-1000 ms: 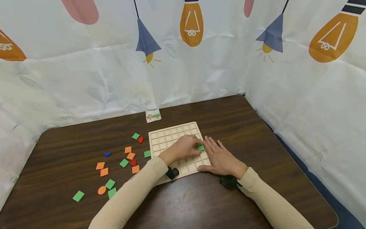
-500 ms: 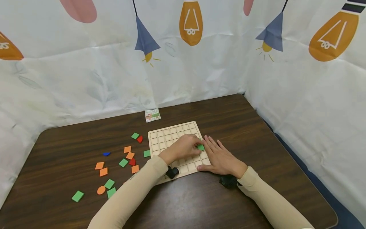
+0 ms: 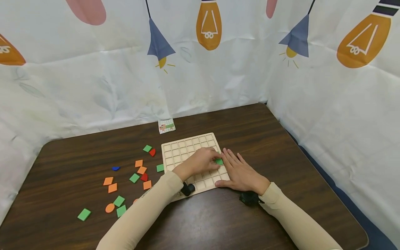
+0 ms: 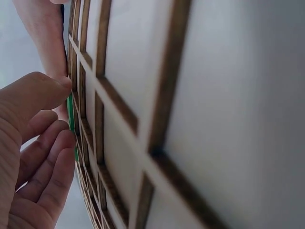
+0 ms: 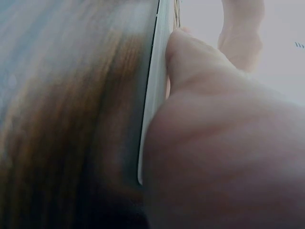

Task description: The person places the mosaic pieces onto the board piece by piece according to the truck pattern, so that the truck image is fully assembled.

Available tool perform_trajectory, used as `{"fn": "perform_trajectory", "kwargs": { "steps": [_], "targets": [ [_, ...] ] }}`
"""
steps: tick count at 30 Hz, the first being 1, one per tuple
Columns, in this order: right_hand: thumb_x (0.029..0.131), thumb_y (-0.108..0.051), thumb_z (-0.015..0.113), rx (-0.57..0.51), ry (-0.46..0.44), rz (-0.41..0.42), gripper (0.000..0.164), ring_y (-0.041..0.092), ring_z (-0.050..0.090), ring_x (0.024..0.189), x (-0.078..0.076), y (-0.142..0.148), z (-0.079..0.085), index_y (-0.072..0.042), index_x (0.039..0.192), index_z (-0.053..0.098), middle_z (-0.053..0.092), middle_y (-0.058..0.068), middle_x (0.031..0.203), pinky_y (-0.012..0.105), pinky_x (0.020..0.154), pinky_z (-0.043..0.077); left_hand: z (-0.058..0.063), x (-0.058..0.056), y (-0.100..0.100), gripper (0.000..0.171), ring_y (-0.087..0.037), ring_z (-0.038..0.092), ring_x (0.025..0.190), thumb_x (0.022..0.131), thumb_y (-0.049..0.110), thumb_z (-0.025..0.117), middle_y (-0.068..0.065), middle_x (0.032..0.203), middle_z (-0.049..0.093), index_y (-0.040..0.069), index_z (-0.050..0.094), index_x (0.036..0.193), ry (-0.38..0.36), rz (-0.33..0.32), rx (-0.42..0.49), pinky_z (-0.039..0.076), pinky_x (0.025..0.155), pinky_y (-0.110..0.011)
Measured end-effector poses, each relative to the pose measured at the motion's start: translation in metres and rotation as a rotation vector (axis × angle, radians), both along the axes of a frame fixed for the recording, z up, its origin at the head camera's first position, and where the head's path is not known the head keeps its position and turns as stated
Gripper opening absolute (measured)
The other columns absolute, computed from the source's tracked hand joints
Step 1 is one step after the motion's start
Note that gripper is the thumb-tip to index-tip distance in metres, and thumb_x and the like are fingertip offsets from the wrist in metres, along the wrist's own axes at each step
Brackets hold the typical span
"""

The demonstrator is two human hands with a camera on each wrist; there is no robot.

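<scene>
A pale wooden grid board [image 3: 176, 151] lies on the table under both hands. My left hand [image 3: 203, 160] reaches over it, thumb and curled fingertips at a green square tile [image 3: 219, 161] near the board's right edge. In the left wrist view, the green tile [image 4: 71, 112] shows as a thin strip between thumb [image 4: 52, 88] and fingers, low against the grid. The fingers partly hide it. My right hand [image 3: 242, 173] lies along the board's right edge with straight fingers, its thumb on the near right corner. In the right wrist view that hand [image 5: 214, 133] rests against the board's side.
Loose tiles lie to the left: green squares [image 3: 134, 178], orange squares [image 3: 113, 188], red quarter-rounds [image 3: 152, 152], an orange circle [image 3: 110, 208] and a blue piece [image 3: 116, 168]. One green square [image 3: 160, 168] sits against the board's left edge. A small pattern card [image 3: 166, 126] lies behind.
</scene>
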State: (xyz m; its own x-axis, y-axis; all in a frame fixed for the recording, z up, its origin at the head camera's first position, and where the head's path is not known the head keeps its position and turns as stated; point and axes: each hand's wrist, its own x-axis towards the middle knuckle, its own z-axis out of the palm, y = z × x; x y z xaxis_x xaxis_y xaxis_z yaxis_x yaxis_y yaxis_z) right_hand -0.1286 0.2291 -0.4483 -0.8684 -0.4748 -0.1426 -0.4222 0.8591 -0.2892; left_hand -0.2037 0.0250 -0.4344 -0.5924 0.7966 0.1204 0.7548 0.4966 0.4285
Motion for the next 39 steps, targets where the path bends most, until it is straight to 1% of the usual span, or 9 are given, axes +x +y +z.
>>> {"fn": "perform_trajectory", "kwargs": {
  "steps": [7, 15, 19, 22, 26, 33, 39],
  "targets": [
    [0.093, -0.075, 0.054, -0.008, 0.000, 0.003, 0.111, 0.038, 0.008, 0.164, 0.000, 0.000, 0.000, -0.004, 0.166, 0.010, 0.006, 0.019, 0.175, 0.065, 0.129, 0.015, 0.002, 0.001, -0.005, 0.034, -0.017, 0.072, 0.097, 0.093, 0.019, 0.074, -0.007, 0.111, 0.076, 0.007, 0.075, 0.125, -0.028, 0.019, 0.008, 0.060, 0.087, -0.032],
    [0.094, -0.077, 0.051, 0.004, -0.021, -0.003, 0.111, 0.036, 0.005, 0.164, 0.000, 0.000, -0.002, -0.004, 0.166, 0.009, 0.003, 0.018, 0.175, 0.064, 0.130, 0.012, 0.006, 0.005, -0.017, 0.030, -0.019, 0.074, 0.102, 0.095, 0.018, 0.072, -0.009, 0.117, 0.076, 0.005, 0.076, 0.122, -0.023, 0.033, 0.022, 0.060, 0.092, -0.035],
    [0.093, -0.078, 0.050, 0.003, -0.030, -0.005, 0.112, 0.035, 0.004, 0.165, 0.000, 0.000, -0.002, -0.005, 0.166, 0.007, 0.001, 0.017, 0.175, 0.064, 0.130, 0.010, 0.007, 0.006, -0.027, 0.030, -0.019, 0.074, 0.102, 0.096, 0.019, 0.070, -0.009, 0.117, 0.076, 0.006, 0.076, 0.122, -0.025, 0.060, 0.003, 0.060, 0.092, -0.037],
    [0.093, -0.079, 0.049, 0.003, -0.028, -0.006, 0.113, 0.034, 0.004, 0.165, 0.000, 0.000, -0.003, -0.005, 0.166, 0.007, 0.001, 0.016, 0.176, 0.062, 0.131, 0.010, 0.007, 0.007, -0.034, 0.030, -0.018, 0.074, 0.102, 0.095, 0.020, 0.070, -0.007, 0.116, 0.076, 0.007, 0.076, 0.122, -0.028, 0.094, -0.006, 0.060, 0.093, -0.036],
    [0.093, -0.079, 0.050, -0.003, -0.025, -0.009, 0.113, 0.033, 0.004, 0.165, -0.001, 0.000, -0.003, -0.005, 0.166, 0.007, 0.001, 0.016, 0.176, 0.061, 0.131, 0.010, 0.007, 0.007, -0.044, 0.032, -0.017, 0.073, 0.102, 0.096, 0.022, 0.070, -0.005, 0.115, 0.076, 0.007, 0.076, 0.123, -0.016, 0.118, 0.000, 0.059, 0.094, -0.035],
    [0.093, -0.078, 0.050, 0.002, -0.026, -0.004, 0.113, 0.035, 0.005, 0.165, -0.001, -0.001, -0.002, -0.003, 0.166, 0.007, 0.002, 0.018, 0.175, 0.061, 0.131, 0.012, 0.008, 0.008, -0.060, 0.027, -0.017, 0.071, 0.097, 0.095, 0.018, 0.069, -0.006, 0.109, 0.077, 0.008, 0.078, 0.118, 0.011, 0.123, 0.030, 0.058, 0.089, -0.034],
    [0.093, -0.078, 0.051, 0.003, -0.014, -0.007, 0.114, 0.036, 0.007, 0.164, -0.001, -0.002, -0.003, -0.002, 0.166, 0.008, 0.004, 0.019, 0.175, 0.061, 0.131, 0.013, 0.010, 0.010, -0.075, 0.028, -0.018, 0.072, 0.098, 0.096, 0.020, 0.069, -0.006, 0.111, 0.077, 0.007, 0.077, 0.119, -0.002, 0.164, 0.024, 0.059, 0.088, -0.034]
  ]
}}
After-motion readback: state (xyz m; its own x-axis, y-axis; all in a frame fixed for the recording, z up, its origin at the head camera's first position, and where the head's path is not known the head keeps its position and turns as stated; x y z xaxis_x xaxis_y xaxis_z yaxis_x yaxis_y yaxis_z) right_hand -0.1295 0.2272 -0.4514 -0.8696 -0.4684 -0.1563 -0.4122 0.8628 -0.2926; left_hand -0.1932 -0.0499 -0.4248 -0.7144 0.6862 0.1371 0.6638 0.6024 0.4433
